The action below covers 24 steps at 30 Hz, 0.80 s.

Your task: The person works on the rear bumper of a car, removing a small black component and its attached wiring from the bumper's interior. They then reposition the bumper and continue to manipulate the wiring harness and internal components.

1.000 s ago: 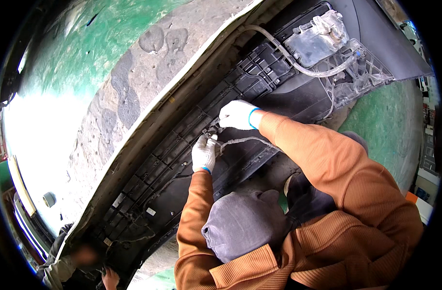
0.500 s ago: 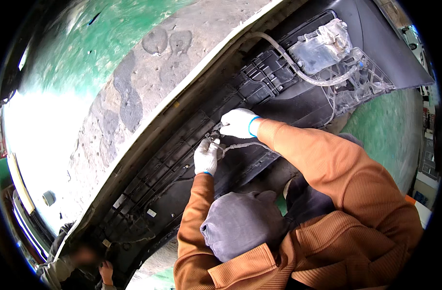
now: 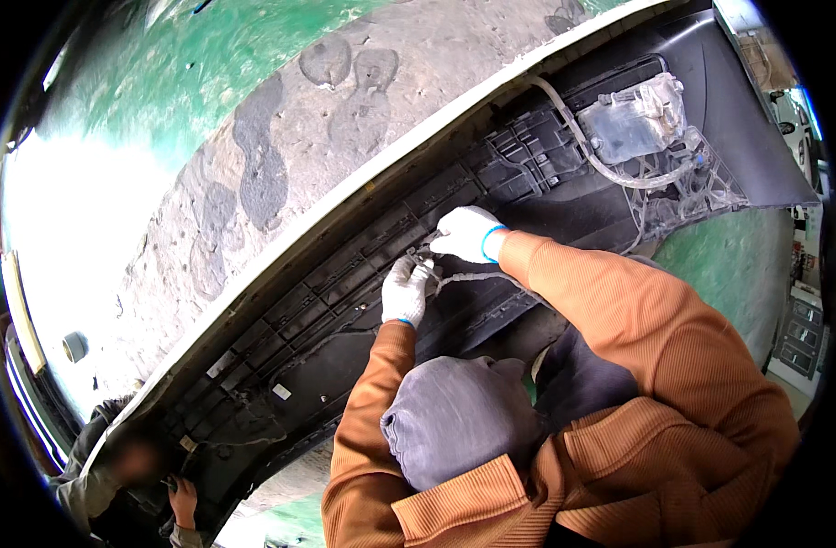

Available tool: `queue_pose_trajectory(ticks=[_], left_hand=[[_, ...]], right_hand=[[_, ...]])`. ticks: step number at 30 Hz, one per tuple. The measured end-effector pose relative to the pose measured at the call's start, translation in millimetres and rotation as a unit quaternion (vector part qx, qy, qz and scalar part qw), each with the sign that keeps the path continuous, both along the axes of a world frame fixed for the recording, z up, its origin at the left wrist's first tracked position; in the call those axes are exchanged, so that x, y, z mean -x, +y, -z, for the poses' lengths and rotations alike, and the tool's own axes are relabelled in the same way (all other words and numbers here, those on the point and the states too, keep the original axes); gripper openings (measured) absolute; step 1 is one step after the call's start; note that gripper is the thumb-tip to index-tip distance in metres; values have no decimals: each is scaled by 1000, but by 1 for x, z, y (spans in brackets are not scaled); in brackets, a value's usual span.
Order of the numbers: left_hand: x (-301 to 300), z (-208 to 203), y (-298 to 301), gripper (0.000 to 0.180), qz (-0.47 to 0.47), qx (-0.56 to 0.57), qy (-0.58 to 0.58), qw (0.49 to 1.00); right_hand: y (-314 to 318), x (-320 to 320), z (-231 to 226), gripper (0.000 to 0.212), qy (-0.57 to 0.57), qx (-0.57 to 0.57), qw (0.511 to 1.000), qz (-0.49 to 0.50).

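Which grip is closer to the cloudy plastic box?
Right. The right grip is to the lower left of the cloudy plastic box; the left grip is farther that way.

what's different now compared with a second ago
The dark panel and green floor have swung slightly clockwise in the picture, suggesting the camera turned; the left hand and right hand appear further right. No visible grasp or release. Both stay close together near the grey cable.

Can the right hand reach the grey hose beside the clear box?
Probably yes: nothing visible lies across the grey hose, though the right hand is busy at the black panel beside the left hand.
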State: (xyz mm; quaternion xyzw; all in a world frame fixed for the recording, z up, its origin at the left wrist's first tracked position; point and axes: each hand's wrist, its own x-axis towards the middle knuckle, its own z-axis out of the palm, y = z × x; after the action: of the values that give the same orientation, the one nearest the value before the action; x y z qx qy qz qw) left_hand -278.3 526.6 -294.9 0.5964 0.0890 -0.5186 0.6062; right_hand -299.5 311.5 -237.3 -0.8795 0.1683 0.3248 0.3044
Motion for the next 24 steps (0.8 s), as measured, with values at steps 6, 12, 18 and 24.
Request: queue_pose_trajectory(ticks=[6,12,18,24], left_hand=[[0,1,0,25,-19,8,8,1000],[1,3,2,25,-3,3,-14,1000],[3,5,-1,22,-22,6,-35,999],[3,1,-2,17,-31,8,-14,999]], right_hand=[[0,0,3,48,22,5,1000,9],[1,-3,2,50,36,6,999,20],[0,0,1,51,25,0,1000,15],[-13,5,5,43,20,-135,989,54]])
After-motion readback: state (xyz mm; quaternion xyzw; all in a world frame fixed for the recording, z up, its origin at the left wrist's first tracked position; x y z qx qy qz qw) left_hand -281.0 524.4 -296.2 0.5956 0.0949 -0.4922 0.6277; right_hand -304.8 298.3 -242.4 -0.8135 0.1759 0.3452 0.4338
